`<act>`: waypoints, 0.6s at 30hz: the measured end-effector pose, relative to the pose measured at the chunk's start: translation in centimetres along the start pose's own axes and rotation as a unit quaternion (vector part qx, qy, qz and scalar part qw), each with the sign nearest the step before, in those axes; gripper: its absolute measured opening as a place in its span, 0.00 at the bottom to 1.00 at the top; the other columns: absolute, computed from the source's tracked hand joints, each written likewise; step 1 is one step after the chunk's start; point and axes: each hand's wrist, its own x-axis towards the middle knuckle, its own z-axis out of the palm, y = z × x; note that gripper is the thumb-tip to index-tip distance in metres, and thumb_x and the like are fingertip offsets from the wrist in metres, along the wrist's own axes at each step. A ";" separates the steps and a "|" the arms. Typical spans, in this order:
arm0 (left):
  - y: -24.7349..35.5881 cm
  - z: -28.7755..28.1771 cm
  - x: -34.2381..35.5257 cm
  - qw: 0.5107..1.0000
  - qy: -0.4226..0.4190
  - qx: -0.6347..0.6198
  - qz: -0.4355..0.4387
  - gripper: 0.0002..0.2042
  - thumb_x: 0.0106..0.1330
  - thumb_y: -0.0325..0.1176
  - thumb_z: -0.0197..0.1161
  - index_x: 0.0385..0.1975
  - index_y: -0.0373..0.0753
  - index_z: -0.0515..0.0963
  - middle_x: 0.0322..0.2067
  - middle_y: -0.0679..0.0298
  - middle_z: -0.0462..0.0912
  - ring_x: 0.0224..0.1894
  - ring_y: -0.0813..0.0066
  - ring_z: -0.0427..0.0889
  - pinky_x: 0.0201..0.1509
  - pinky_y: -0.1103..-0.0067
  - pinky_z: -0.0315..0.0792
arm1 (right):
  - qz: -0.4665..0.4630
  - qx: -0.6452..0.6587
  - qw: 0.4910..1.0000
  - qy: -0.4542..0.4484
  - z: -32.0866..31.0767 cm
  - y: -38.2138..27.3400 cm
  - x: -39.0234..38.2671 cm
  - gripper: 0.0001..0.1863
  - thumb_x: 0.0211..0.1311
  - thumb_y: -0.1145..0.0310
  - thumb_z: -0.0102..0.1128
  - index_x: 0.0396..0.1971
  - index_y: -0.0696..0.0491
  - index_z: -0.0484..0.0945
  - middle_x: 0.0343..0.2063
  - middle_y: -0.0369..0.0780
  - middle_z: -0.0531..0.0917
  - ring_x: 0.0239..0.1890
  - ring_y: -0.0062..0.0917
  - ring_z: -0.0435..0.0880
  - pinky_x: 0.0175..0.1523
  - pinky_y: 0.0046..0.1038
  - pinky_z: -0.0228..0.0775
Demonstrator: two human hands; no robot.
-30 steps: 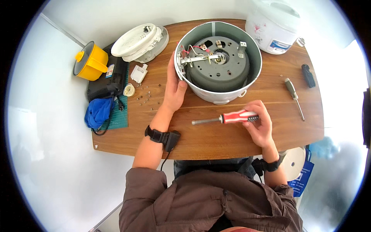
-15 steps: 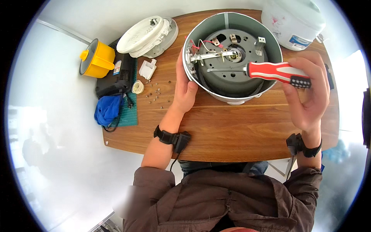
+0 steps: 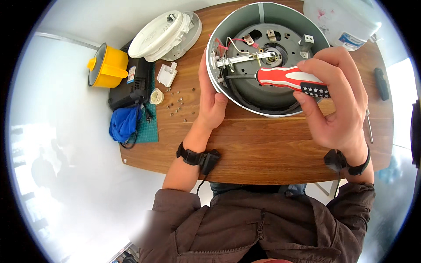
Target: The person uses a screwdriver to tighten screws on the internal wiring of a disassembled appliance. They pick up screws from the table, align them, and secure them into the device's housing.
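A round metal appliance housing (image 3: 262, 13), like a rice cooker's body, stands with its open side toward me. Inside lie a grey perforated plate (image 3: 245, 39), a pale metal strip (image 3: 243, 59) and thin red and white wires (image 3: 232, 42). My left hand (image 3: 212, 103) is wrapped round the housing's left side, its thumb below the rim. My right hand (image 3: 340, 98) holds a screwdriver (image 3: 280, 78) by its red, white and black handle, fingers pinching it. The shaft points left, and its tip is at the small metal parts by the left inner wall; contact is unclear.
Left are loose screws (image 3: 177, 105), a small white part (image 3: 167, 74), a cream ring (image 3: 156, 96), white lids (image 3: 160, 37), a yellow pot (image 3: 107, 65), a black device (image 3: 131, 87) and blue cloth (image 3: 124, 125). A white floral shell (image 3: 340, 22) and thin tool (image 3: 369, 126) are right.
The screwdriver and my right hand have moved left, bringing the tip to the left inner wall. The housing appears slightly higher and further right in view, with my left hand still on it.
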 end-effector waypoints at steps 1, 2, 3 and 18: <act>0.0 -0.1 0.0 1.000 0.001 -0.001 -0.003 0.44 0.76 0.64 0.45 0.79 0.36 0.44 0.76 0.54 0.54 0.77 0.61 0.56 0.79 0.63 0.54 | 0.002 0.004 1.000 -0.003 0.0 0.1 0.0 0.22 0.46 0.83 0.69 0.45 0.61 0.80 0.40 0.47 0.79 0.38 0.35 0.81 0.42 0.27 0.75; -0.2 -0.1 -0.1 1.000 0.002 -0.003 -0.005 0.44 0.76 0.64 0.45 0.79 0.36 0.44 0.76 0.55 0.54 0.77 0.61 0.56 0.79 0.64 0.54 | 0.004 0.007 1.000 -0.005 0.1 0.1 0.1 0.21 0.46 0.83 0.69 0.45 0.61 0.80 0.40 0.47 0.79 0.38 0.35 0.81 0.42 0.27 0.75; -0.3 -0.1 -0.2 1.000 0.003 -0.004 -0.009 0.43 0.76 0.64 0.45 0.79 0.37 0.44 0.76 0.55 0.55 0.77 0.61 0.56 0.79 0.64 0.54 | 0.005 0.009 1.000 -0.006 0.1 0.3 0.2 0.21 0.47 0.82 0.69 0.45 0.61 0.80 0.40 0.47 0.79 0.38 0.35 0.81 0.43 0.27 0.75; -2.5 -0.9 -2.7 0.995 0.036 -0.055 -0.073 0.40 0.78 0.63 0.41 0.79 0.40 0.46 0.75 0.59 0.58 0.75 0.64 0.60 0.78 0.65 0.57 | 0.016 0.026 0.999 -0.020 0.1 0.8 0.2 0.19 0.52 0.79 0.68 0.47 0.62 0.79 0.42 0.47 0.80 0.39 0.32 0.81 0.46 0.27 0.74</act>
